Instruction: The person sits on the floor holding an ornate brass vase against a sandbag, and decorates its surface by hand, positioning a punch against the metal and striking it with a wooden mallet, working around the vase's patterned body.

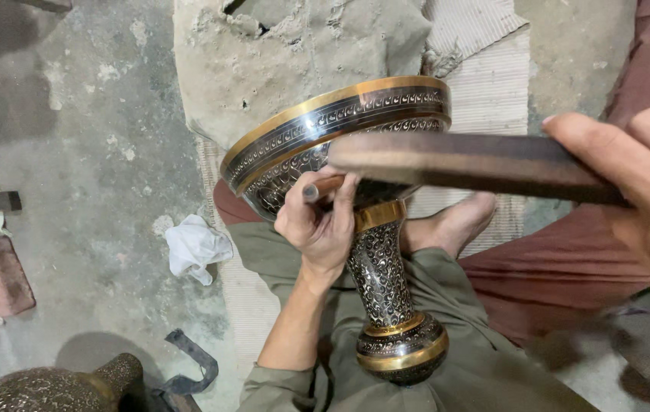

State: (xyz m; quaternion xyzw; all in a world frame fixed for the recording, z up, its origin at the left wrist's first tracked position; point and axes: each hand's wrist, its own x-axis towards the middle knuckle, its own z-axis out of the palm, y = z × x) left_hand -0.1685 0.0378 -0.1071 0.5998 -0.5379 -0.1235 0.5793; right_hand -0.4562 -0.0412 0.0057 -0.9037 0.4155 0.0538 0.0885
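Head view: the only camera, looking down at the person's lap and the floor.
Vase: a tall engraved metal vase (374,229) with a wide bowl, a narrow patterned neck and a round foot — black-and-silver scrollwork with gold bands at rim, neck and foot. It lies tilted across the person's lap, bowl away from the body, foot toward it.
Left hand: the left hand (317,221) sits against the underside of the bowl, just above the neck; its grip is closed tight around a small wooden-handled tool (323,188), whose end shows between thumb and forefinger and points at the engraved wall.
Right hand: the right hand (641,179) is at the right edge of the frame, blurred; its grip is wrapped around one end of a dark wooden stick (470,164), thumb lying along the top.
Stick: it reaches leftward across the front of the bowl, its far end just above the small tool; whether it touches the tool cannot be told.
Lap: olive-green trousers (485,366) under the vase, a bare foot (455,221) just right of the neck, reddish-brown cloth (554,275) beside it.
Floor: grey concrete floor (96,137) — a crumpled white rag (197,248) left of the left hand, a woven mat (485,84) and a grey lumpy block (294,53) beyond the bowl.
Bottom left: another engraved metal piece (58,385), dark and partly cut off.
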